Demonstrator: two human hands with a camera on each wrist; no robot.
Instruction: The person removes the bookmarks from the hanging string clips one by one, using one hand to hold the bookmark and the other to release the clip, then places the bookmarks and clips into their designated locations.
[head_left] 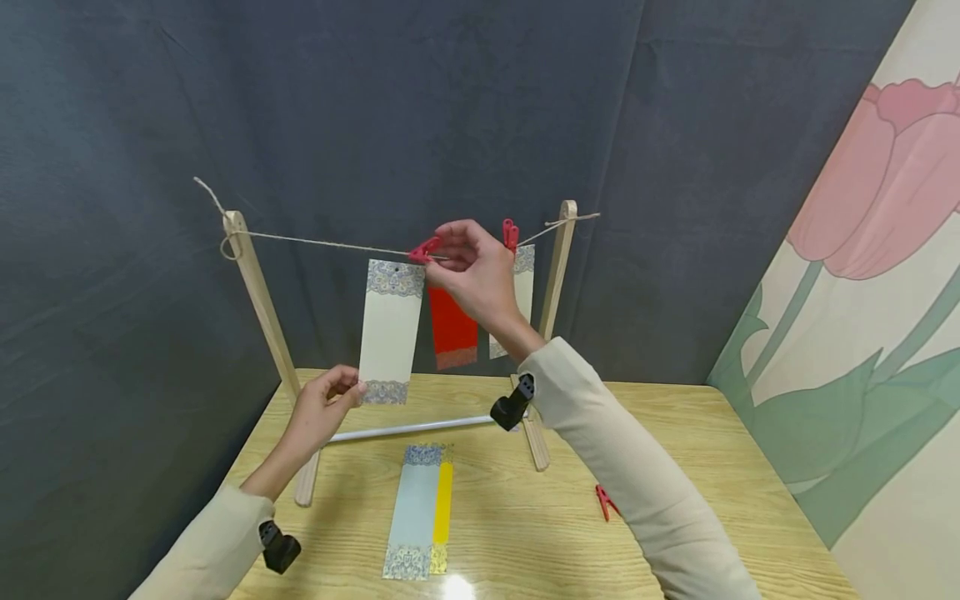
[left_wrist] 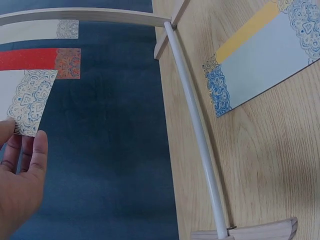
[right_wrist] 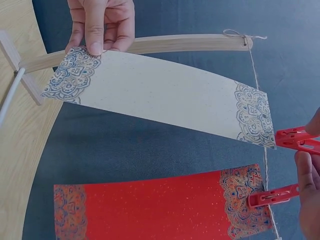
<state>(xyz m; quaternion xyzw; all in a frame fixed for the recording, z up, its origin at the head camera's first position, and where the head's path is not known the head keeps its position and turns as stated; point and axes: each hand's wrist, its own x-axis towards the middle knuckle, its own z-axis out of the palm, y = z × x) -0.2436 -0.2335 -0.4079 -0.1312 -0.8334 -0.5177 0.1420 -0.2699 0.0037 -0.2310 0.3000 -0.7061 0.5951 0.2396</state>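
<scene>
A cream card (head_left: 392, 333) with blue patterned ends hangs upright in front of a string (head_left: 315, 242). My left hand (head_left: 321, 412) pinches its lower left edge between thumb and fingers. At the card's upper right corner, my right hand (head_left: 480, 271) grips a red clothespin (head_left: 425, 249) by its handles. In the right wrist view, the clothespin's tip (right_wrist: 282, 138) meets the card's corner beside the string; whether it bites both cannot be told. Behind my right hand hangs a red card (head_left: 453, 325), held to the string by another red clothespin (right_wrist: 272, 196).
Another cream card (head_left: 525, 287) hangs at the right under a red clothespin (head_left: 511, 235). Wooden posts (head_left: 262, 300) carry the string, with a white rod (head_left: 412, 429) low between them. Pale blue (head_left: 412, 512) and yellow (head_left: 443, 504) cards and a loose clothespin (head_left: 604, 502) lie on the table.
</scene>
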